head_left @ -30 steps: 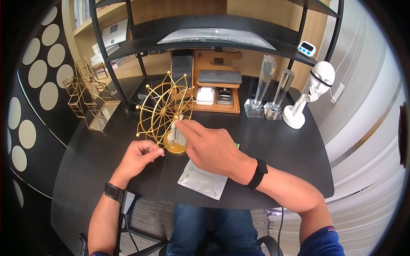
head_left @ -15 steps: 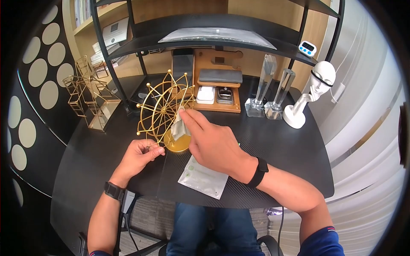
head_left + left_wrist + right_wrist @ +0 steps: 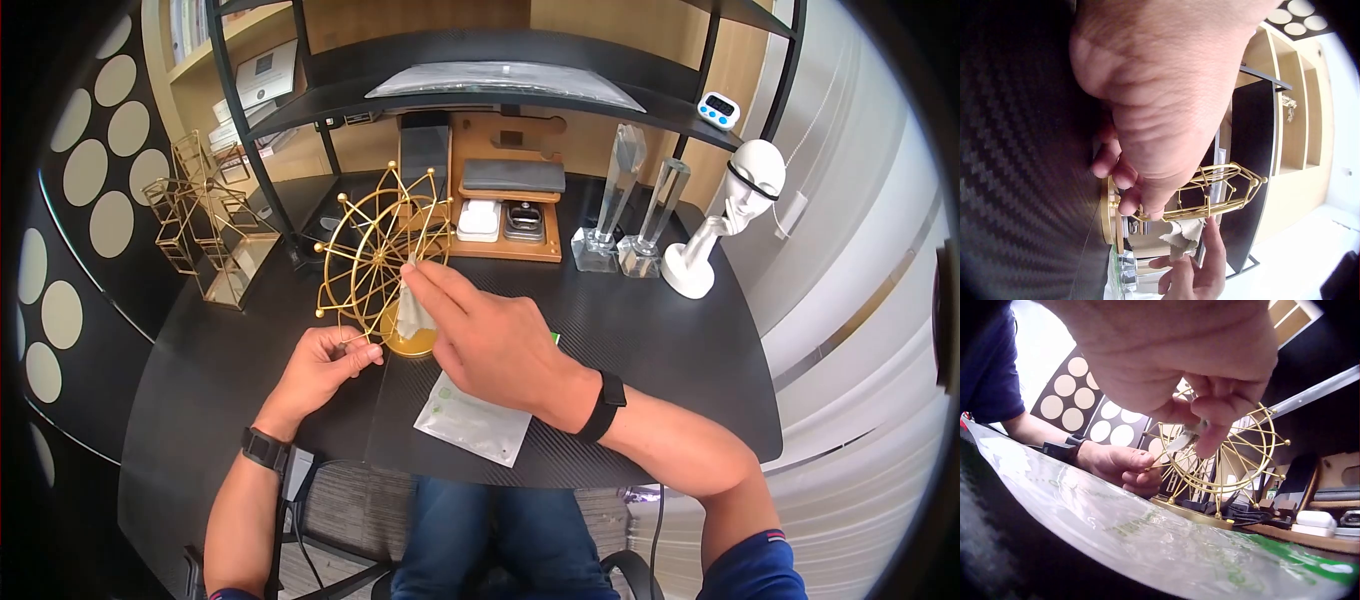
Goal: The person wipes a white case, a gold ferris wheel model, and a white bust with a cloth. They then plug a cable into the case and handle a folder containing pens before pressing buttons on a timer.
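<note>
A gold Ferris-wheel ornament (image 3: 379, 258) stands on its round gold base (image 3: 408, 345). At its lower left rim, the left hand (image 3: 325, 372) pinches a gold rod between thumb and fingers. A thin grey cloth (image 3: 412, 315) hangs from the right hand (image 3: 498, 340), whose fingers hold it against the right side of the wheel. The left wrist view shows the cloth (image 3: 1183, 236) crumpled between the right hand's fingers, beside the rim. In the right wrist view the thumb and fingers of the right hand (image 3: 1204, 394) pinch the cloth in front of the spokes.
A silver packet (image 3: 474, 425) lies under the right hand. Behind the wheel is a wooden organizer (image 3: 510, 250) with small devices. Two crystal trophies (image 3: 650, 225) and a white head sculpture (image 3: 688, 272) stand at the right, a gold geometric ornament (image 3: 225, 285) at the left.
The right hand with the cloth rose along the wheel's right side, then moved slightly left and down. The left hand keeps its pinch on the lower rim.
</note>
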`<state>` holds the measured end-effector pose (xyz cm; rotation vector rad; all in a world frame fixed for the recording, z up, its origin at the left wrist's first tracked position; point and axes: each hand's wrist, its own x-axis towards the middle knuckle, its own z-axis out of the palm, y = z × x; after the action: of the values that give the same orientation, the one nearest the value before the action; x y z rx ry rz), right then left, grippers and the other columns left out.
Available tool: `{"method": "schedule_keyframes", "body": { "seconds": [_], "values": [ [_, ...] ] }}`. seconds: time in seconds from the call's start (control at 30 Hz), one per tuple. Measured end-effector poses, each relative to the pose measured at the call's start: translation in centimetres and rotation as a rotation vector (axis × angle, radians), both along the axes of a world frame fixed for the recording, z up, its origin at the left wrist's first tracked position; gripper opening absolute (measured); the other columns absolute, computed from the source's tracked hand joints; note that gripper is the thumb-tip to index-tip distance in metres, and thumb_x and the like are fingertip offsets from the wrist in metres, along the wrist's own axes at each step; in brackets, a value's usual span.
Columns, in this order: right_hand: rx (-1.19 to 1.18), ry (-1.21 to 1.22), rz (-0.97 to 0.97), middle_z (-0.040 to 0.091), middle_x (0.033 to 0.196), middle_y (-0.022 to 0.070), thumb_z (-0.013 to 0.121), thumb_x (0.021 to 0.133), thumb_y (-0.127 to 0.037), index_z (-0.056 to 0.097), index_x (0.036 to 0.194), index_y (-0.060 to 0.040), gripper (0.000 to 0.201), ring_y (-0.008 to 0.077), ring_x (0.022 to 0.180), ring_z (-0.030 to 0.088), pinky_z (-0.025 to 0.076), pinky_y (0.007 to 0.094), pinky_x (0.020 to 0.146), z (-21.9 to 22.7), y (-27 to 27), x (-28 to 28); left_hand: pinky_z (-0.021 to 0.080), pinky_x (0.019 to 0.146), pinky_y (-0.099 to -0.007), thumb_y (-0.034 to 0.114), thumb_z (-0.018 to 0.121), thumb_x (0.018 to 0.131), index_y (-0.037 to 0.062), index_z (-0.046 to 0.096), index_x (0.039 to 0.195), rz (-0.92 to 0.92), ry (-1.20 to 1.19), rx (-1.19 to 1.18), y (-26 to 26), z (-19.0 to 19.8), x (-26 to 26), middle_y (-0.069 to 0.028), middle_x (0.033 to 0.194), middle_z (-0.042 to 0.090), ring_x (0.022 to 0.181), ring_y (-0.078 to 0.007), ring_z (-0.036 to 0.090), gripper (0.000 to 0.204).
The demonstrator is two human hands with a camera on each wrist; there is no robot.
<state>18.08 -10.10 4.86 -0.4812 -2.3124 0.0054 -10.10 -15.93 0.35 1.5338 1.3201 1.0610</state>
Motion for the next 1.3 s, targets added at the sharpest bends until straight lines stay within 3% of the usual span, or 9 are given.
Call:
{"method": "schedule_keyframes", "body": {
  "seconds": [0.37, 0.43, 0.67, 0.73, 0.93, 1.3],
  "values": [
    [-0.07, -0.007, -0.065, 0.063, 0.129, 0.0165, 0.07, 0.084, -0.005, 0.055, 0.141, 0.0068, 0.06, 0.0316, 0.082, 0.074, 0.059, 0.042, 0.067, -1.1, 0.5, -0.1, 0.045, 0.065, -0.0221, 0.024, 0.076, 0.103, 0.0051, 0.076, 0.09, -0.013, 0.013, 0.009, -0.1, 0.2, 0.1, 0.0007, 0.085, 0.076, 0.07, -0.0028, 0.054, 0.023],
    [-0.062, -0.048, -0.057, 0.066, 0.134, 0.0133, 0.069, 0.086, -0.004, 0.06, 0.14, 0.0018, 0.055, 0.0281, 0.083, 0.076, 0.06, 0.0391, 0.066, -1.1, 0.4, -0.2, 0.045, 0.065, -0.0227, 0.024, 0.075, 0.104, 0.0049, 0.074, 0.089, -0.011, 0.036, 0.013, 0.0, 0.2, 0.1, -0.0002, 0.085, 0.075, 0.07, -0.0033, 0.054, 0.024],
    [-0.007, -0.034, -0.021, 0.064, 0.139, 0.0131, 0.069, 0.084, -0.004, 0.06, 0.141, 0.0011, 0.057, 0.0266, 0.085, 0.076, 0.061, 0.0377, 0.066, -1.1, 0.5, -0.3, 0.046, 0.065, -0.0215, 0.024, 0.077, 0.103, 0.0061, 0.077, 0.091, -0.008, 0.015, 0.006, 0.0, 0.2, -0.1, 0.0014, 0.087, 0.076, 0.07, -0.0018, 0.055, 0.021],
    [0.006, 0.0, 0.041, 0.062, 0.144, 0.013, 0.068, 0.084, -0.003, 0.058, 0.145, -0.0006, 0.063, 0.0263, 0.085, 0.076, 0.062, 0.0376, 0.067, -0.9, 0.4, -0.2, 0.046, 0.065, -0.0214, 0.024, 0.077, 0.103, 0.0062, 0.077, 0.091, -0.016, 0.008, 0.005, 0.0, 0.0, 0.0, 0.0014, 0.086, 0.076, 0.07, -0.0018, 0.055, 0.021],
    [-0.009, 0.019, -0.019, 0.058, 0.151, 0.0128, 0.067, 0.083, -0.001, 0.05, 0.155, -0.0034, 0.073, 0.0271, 0.087, 0.076, 0.062, 0.0381, 0.067, -0.4, 0.3, -0.3, 0.046, 0.066, -0.0216, 0.024, 0.077, 0.103, 0.0057, 0.077, 0.091, 0.002, 0.017, -0.001, -0.1, 0.2, 0.1, 0.0014, 0.086, 0.076, 0.071, -0.0019, 0.055, 0.022],
    [-0.088, 0.027, -0.084, 0.064, 0.14, 0.0138, 0.067, 0.084, -0.002, 0.056, 0.147, 0.0004, 0.064, 0.0303, 0.082, 0.075, 0.06, 0.0404, 0.067, -0.5, 0.6, -0.1, 0.046, 0.065, -0.0214, 0.024, 0.077, 0.102, 0.0059, 0.077, 0.09, 0.0, 0.012, -0.008, 0.0, -0.1, -0.1, 0.0008, 0.086, 0.076, 0.07, -0.0022, 0.055, 0.022]
  ]
}}
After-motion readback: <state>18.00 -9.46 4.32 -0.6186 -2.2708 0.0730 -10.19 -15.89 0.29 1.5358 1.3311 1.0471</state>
